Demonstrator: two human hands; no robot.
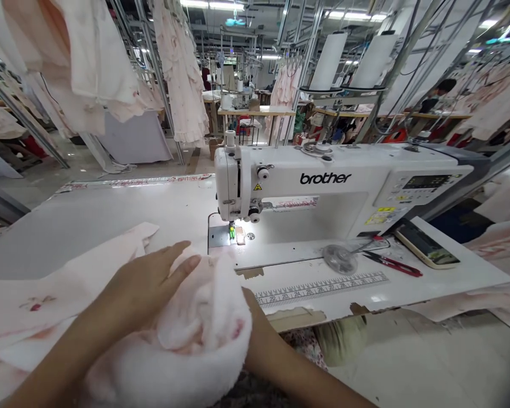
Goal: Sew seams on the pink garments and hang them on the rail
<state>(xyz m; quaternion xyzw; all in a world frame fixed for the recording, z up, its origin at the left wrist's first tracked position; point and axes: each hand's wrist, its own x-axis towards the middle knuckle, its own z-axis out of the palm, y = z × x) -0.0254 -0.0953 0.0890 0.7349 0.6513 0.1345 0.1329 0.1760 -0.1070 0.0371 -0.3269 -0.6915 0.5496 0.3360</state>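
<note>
A bundle of pale pink fabric (195, 323) lies bunched at the near edge of the white sewing table (110, 215). My left hand (147, 283) rests on top of it with fingers stretched flat toward the needle. My right hand (253, 317) is mostly hidden behind and under the bundle; only the wrist and hand edge show. A white Brother sewing machine (323, 181) stands ahead, its lit needle area (238, 233) just beyond the cloth. More of the pink fabric (68, 283) spreads to the left.
A clear bobbin disc (339, 258), red-handled snips (393, 263) and a phone (427, 246) lie right of the needle. A ruler strip (323, 288) runs along the table front. Pink garments (182, 73) hang overhead; thread cones (329, 59) stand behind the machine.
</note>
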